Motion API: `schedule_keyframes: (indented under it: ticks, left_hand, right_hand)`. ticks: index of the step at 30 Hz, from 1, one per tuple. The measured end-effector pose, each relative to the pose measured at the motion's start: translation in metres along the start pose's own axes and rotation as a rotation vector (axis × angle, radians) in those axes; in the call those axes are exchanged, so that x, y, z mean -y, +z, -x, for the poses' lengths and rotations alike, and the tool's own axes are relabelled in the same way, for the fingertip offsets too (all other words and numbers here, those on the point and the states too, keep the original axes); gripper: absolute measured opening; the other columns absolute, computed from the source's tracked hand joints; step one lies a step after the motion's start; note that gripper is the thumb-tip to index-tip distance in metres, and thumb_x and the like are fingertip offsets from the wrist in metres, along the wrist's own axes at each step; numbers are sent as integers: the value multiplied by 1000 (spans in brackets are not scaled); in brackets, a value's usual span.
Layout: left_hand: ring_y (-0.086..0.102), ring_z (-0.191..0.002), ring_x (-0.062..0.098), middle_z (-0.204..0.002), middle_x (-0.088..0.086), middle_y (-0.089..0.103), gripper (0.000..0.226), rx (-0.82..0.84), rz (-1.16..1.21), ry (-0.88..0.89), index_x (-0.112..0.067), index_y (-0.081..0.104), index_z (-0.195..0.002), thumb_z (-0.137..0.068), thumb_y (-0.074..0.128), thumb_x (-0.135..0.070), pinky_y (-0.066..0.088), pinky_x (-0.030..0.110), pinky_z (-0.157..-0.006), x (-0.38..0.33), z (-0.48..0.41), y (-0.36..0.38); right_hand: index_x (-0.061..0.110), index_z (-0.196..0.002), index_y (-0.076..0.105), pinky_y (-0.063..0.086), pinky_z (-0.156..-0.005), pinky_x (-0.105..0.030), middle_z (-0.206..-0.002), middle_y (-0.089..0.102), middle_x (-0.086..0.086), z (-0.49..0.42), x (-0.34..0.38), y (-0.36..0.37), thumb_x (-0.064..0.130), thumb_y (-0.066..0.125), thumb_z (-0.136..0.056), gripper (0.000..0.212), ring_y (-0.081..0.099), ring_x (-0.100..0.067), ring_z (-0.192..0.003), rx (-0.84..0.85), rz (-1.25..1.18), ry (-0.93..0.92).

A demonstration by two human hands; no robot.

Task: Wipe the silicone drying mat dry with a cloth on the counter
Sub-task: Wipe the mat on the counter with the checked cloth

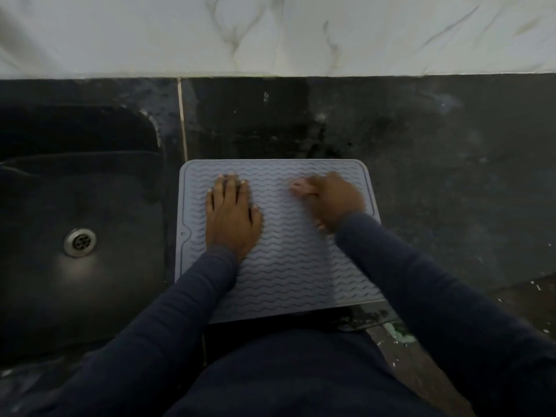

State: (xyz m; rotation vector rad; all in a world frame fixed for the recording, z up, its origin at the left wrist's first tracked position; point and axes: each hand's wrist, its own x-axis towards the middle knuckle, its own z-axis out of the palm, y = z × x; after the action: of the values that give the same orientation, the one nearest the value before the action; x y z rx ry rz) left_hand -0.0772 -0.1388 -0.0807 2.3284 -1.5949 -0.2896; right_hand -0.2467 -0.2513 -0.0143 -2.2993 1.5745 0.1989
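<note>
A grey silicone drying mat (285, 266) with wavy ridges lies on the dark counter (421, 139), just right of the sink. My left hand (231, 215) presses flat on the mat's upper left part, fingers straight and together. My right hand (334, 200) is on the mat's upper right part, blurred, its fingers curled round a small pinkish cloth (301, 186) that sticks out to the left of the hand. A bit of the same pink shows under the wrist. Dark blue sleeves cover both forearms.
A dark sink (45, 191) with a metal drain (80, 242) sits left of the mat. A white marble-patterned wall (270, 34) rises behind the counter. The counter's front edge runs under my body, with floor (517, 299) showing at the lower right.
</note>
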Motion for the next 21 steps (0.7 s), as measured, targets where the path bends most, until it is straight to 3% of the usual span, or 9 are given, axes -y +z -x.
schedule_keyframes:
  ticks: [4, 6, 8, 10, 14, 18, 21]
  left_hand:
    - [12, -147, 28, -159, 13, 19, 60, 7, -16, 14, -10, 28, -150, -96, 34, -37, 5, 47, -119, 2, -2, 1]
    - [12, -147, 28, -159, 13, 19, 61, 11, -12, 6, -10, 28, -150, -96, 33, -38, 5, 47, -120, 2, -2, 2]
    - [12, -147, 26, -159, 12, 20, 63, 12, 5, -7, -9, 27, -150, -95, 33, -38, 4, 45, -120, 1, -1, 1]
    - [12, -147, 25, -159, 11, 20, 64, 12, 22, -21, -8, 27, -150, -94, 34, -39, 4, 45, -121, 0, -1, -1]
    - [10, -148, 22, -159, 9, 19, 65, 25, 46, -28, -10, 25, -151, -97, 36, -44, 1, 41, -121, 1, -1, -2]
    - [13, -147, 23, -158, 9, 22, 69, 7, 42, -14, -8, 28, -150, -91, 30, -45, 3, 42, -121, 3, 0, -1]
    - [14, -147, 23, -158, 9, 23, 69, -13, 70, -9, -7, 29, -149, -91, 33, -44, 3, 41, -121, 5, -1, 2]
  right_hand:
    - [30, -114, 67, 47, -77, -35, -106, 69, -10, 0, -86, -36, 63, 51, -88, 45, 65, -35, -99, -33, 54, 336]
    - [23, -107, 70, 51, -75, -34, -98, 70, -9, -5, -81, -42, 64, 52, -86, 48, 68, -33, -90, -38, 50, 354]
    - [21, -105, 68, 56, -75, -38, -98, 66, -8, -9, -43, -35, 59, 49, -89, 45, 66, -30, -86, -121, 0, 247]
    - [29, -114, 64, 52, -78, -39, -113, 57, -7, -10, 13, -13, 50, 47, -94, 34, 62, -27, -91, -169, -24, 50]
    - [36, -121, 59, 43, -75, -34, -127, 45, -5, 1, 89, 23, 43, 48, -96, 28, 59, -27, -96, 13, 62, -153]
    - [38, -125, 58, 46, -90, -41, -137, 44, -7, -7, 10, -8, 66, 46, -90, 46, 57, -31, -110, 23, 91, -44]
    - [33, -114, 65, 47, -87, -40, -122, 54, -11, -8, -58, -35, 66, 51, -87, 45, 61, -36, -105, -7, 138, 173]
